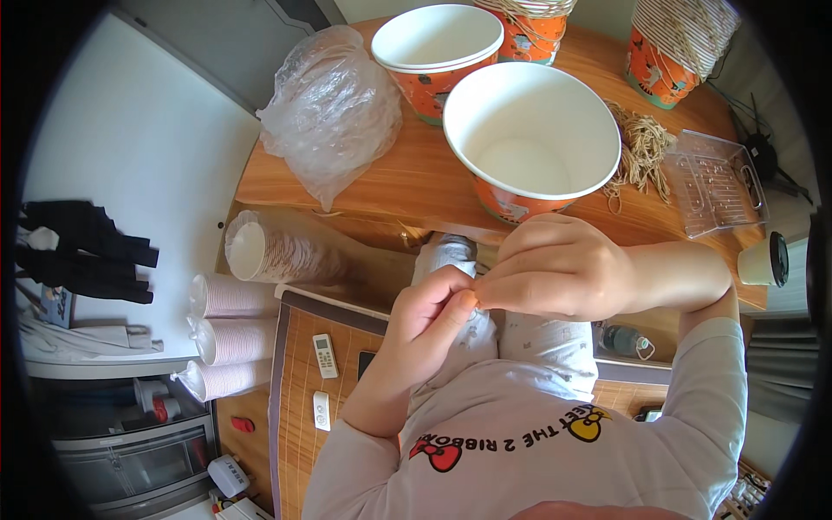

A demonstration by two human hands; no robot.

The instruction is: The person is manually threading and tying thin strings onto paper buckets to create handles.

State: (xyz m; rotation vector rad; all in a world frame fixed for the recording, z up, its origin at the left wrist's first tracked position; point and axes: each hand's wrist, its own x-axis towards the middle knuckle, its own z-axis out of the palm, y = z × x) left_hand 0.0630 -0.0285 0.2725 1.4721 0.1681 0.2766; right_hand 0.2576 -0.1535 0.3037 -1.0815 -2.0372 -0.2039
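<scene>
My left hand (425,334) and my right hand (563,267) meet above my lap, just in front of the table edge. Both are closed in a pinch, thumb and fingertips together; anything between them is too small or hidden to name. Right beyond them stands a large orange-patterned paper bucket (513,204), upright with its white inside facing up. A heap of beige cords (646,147) lies to its right, beside a clear plastic tray (715,186) holding small bits. Two nested paper buckets (425,91) stand behind it to the left.
Bucket stacks draped with cords, one at the back (530,39) and one at the far right (654,69), share the table with a crumpled plastic bag (329,113). A lidded cup (757,263) sits at the right edge. Wrapped cup stacks (290,251) and a remote control (325,355) are lower left.
</scene>
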